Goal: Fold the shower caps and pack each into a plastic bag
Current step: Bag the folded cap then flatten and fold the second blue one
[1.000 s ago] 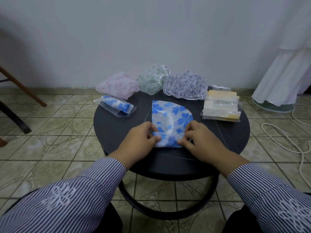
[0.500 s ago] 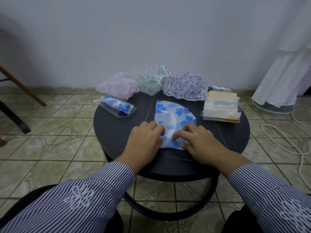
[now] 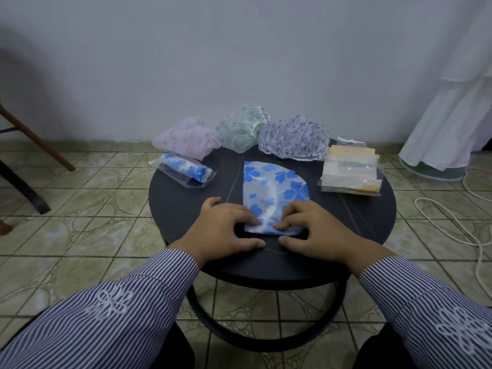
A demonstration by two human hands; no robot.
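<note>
Head view. The blue-flowered shower cap (image 3: pixel 274 193) lay flattened on the middle of the round black table (image 3: pixel 181 209), its near edge under both hands. The left hand (image 3: pixel 226 230) and the right hand (image 3: pixel 311 230) each curled their fingertips onto that near edge and pinched it against the tabletop, thumbs resting on bare table just in front.

Risk: the thin plastic was judged slippery and springy. If either pinch loosened, the fold would likely reopen. Uneven pressure between the hands could skew the roll, making it too wide for a bag.

Surface: one packed cap in a clear bag (image 3: pixel 186 173) lay at the far left. Three unfolded caps sat along the far edge: pink (image 3: pixel 186 139), green (image 3: pixel 242 126) and purple (image 3: pixel 295 139). A stack of plastic bags (image 3: pixel 351 173) lay at the right, near the working cap but apart from it.

Room: tiled floor (image 3: pixel 80 209), plain wall (image 3: pixel 239 62), a white cable (image 3: pixel 458 230) on the floor at right, and a wooden chair leg (image 3: pixel 37 139) at left.
</note>
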